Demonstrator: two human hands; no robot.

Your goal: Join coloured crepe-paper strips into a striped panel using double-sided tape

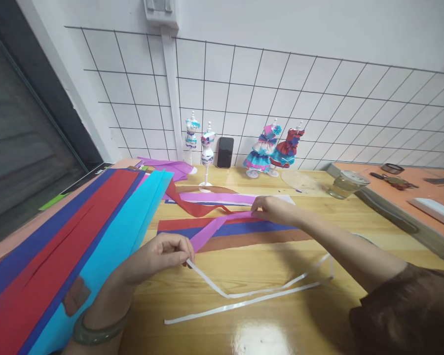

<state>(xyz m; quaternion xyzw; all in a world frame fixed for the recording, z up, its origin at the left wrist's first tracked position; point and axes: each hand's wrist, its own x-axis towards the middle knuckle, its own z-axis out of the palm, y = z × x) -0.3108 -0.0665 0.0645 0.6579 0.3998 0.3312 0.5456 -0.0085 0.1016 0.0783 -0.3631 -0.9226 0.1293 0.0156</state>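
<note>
— Seeing the wooden table across the lower view?
— Yes, and seeing long coloured sheets at the left, slanting from near left to far right.
— And in the middle?
— Find flat red, blue and brown strips, side by side, running left to right.
— Now to the purple strip. Pointing which way?
— Held between both hands, above or across the flat strips, long axis slanting from near left to far right. Cannot tell whether touching them.
— Gripped how?
— Pinched at the near end by the left hand, at the far end by the right hand, fingers closed at both.
— And the narrow white strip?
— Running rightward from the left fingertips, then doubling back along the table, free end pointing left.
— Any lettering?
— Only pale marks on a dark edge beyond the sheets, too small to read.
</note>
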